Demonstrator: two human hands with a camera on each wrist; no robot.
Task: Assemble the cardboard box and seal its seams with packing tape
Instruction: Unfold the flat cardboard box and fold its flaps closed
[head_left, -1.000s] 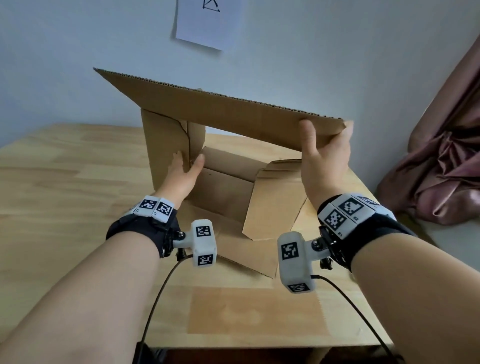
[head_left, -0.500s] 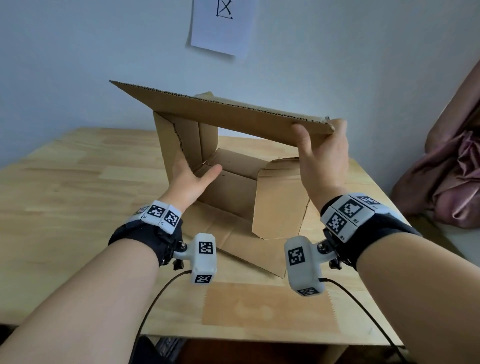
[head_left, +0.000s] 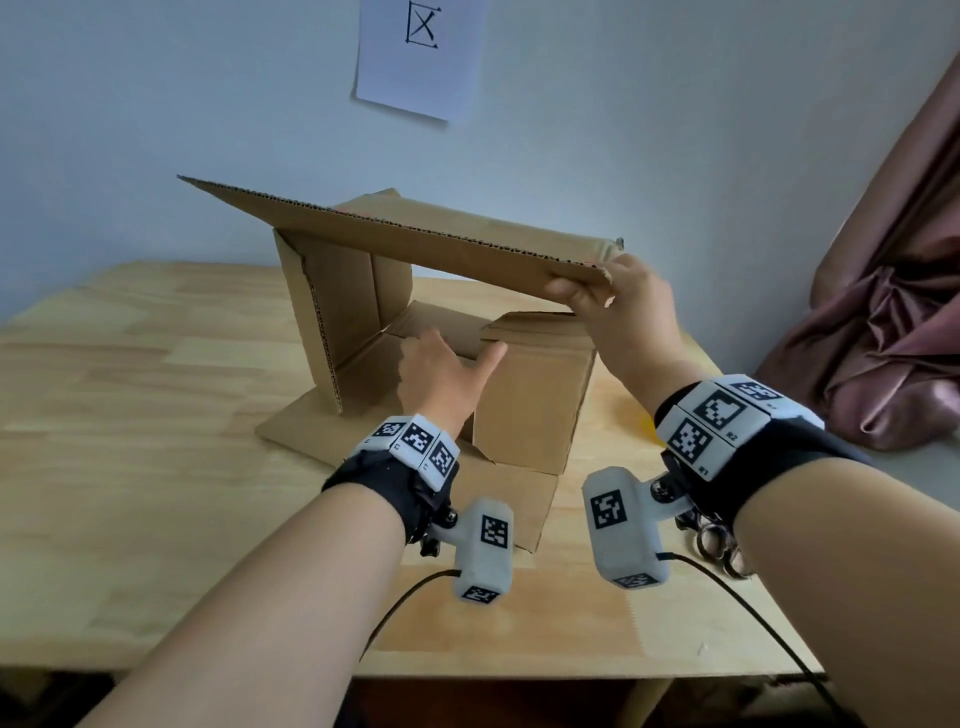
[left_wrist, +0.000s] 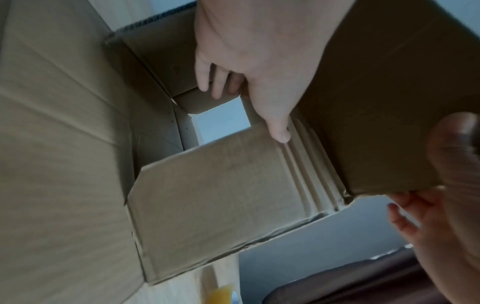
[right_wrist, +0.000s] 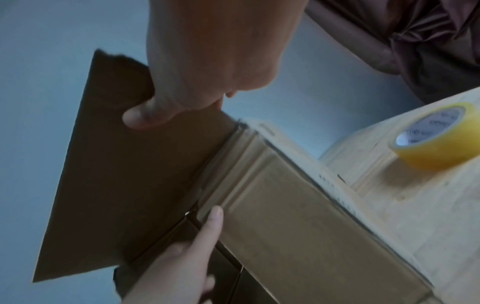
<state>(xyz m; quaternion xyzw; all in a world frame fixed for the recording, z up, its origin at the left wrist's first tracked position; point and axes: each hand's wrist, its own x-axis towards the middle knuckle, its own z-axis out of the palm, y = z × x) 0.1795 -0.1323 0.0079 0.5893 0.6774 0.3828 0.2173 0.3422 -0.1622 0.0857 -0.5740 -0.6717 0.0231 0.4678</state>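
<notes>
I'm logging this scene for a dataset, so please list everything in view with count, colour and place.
box: one, brown cardboard, on its side mid-table, flaps open toward the person
top flap: one, brown, raised over the opening
tape: one roll, yellow, on the table right of the box
scissors: one pair, metal, partly hidden behind the right wrist
table: one, light wood
paper: one sheet, white with a black drawing, on the wall
cloth: pinkish-brown, bunched at the right
wrist cameras: two, grey with black markers, one on each wrist
left hand: reaches into the box opening, thumb on the right side flap
right hand: grips the top flap's right corner
</notes>
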